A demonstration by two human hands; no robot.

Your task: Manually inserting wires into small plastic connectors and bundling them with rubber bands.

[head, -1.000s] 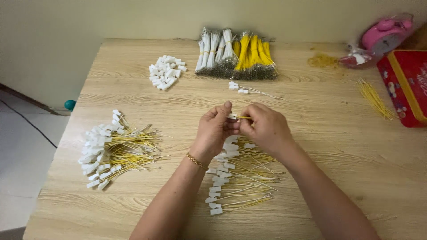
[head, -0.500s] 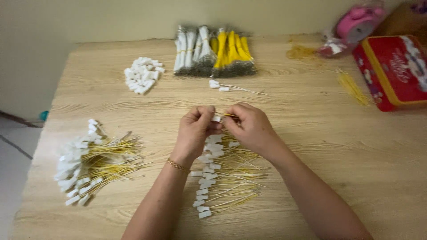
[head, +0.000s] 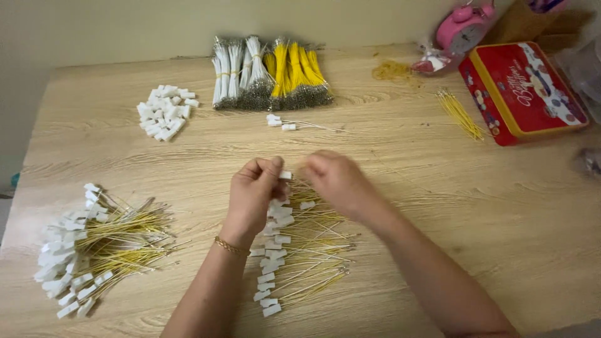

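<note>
Wires fill the lower left of the frame: a fanned heap of thin yellow wires with white plastic connector ends (head: 94,247) lies on the pale wooden tabletop (head: 156,159), well apart from the hands. Above it, in the upper left, sits a small pile of loose white plastic connector housings (head: 164,111). At top centre lie bound bundles of white and yellow wires (head: 269,74), their far ends blurred against the wall.

At the middle of the frame the left hand (head: 253,195) has its fingers curled narrow, thumb and forefinger pinched on a small white connector (head: 285,175). Just right of it, the right hand (head: 338,181) is blurred; its fingers are bunched near the same connector, but whether they grip a wire cannot be made out. Both hands hover over a loose row of finished yellow wires with white connectors (head: 294,250), whose upper part they hide.

Further right, a small loose bunch of bare yellow wires (head: 460,112) lies beside a red rectangular tin with a yellow rim (head: 523,91). A pink rounded object (head: 466,28) at the upper right is cut off by the frame edge.
</note>
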